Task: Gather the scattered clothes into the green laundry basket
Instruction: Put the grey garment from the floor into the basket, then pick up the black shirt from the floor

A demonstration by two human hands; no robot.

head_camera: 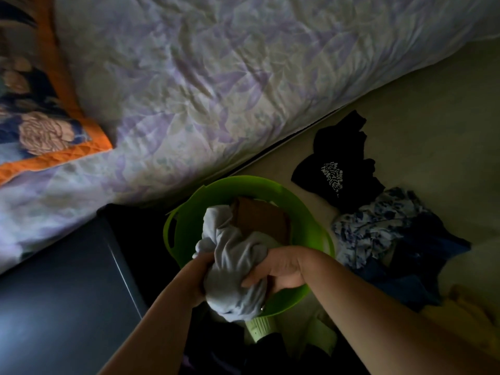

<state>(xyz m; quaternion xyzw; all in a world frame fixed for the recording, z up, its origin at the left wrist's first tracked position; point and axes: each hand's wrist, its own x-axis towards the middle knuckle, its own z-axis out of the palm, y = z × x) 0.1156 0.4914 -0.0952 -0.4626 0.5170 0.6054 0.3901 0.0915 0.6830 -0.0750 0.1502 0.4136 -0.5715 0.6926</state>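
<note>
1. Gripping a pale blue-grey garment (232, 255) with both hands over the green laundry basket (186, 212).
2. Left hand (201, 277) curling round the bundle's left side, fingers mostly hidden behind the cloth.
3. Right hand (278, 269) clutching the bundle's right side, fingers (254, 280) bent into the fabric, thumb side toward the basket's near rim.
4. Bunching up between the hands, with the garment's upper part sagging into the basket and its lower end hanging over the near rim.
5. Lying inside the basket beyond the bundle: a brown folded piece (259, 217), partly covered by the pale cloth.
6. Sitting on the floor (433, 104) against the bed's edge, basket tucked just beside the purple-leaf bedspread (216, 77).
7. Lying scattered on the floor to the basket's right: a black garment with white print (341, 163), a blue floral garment (370, 226) touching the basket's right rim, a dark navy piece (422, 253) overlapping it, and something yellow (465, 307) near the right edge, too blurred for telling what.
8. Resting at the bed's left corner: an orange-bordered floral quilt (40, 125).
</note>
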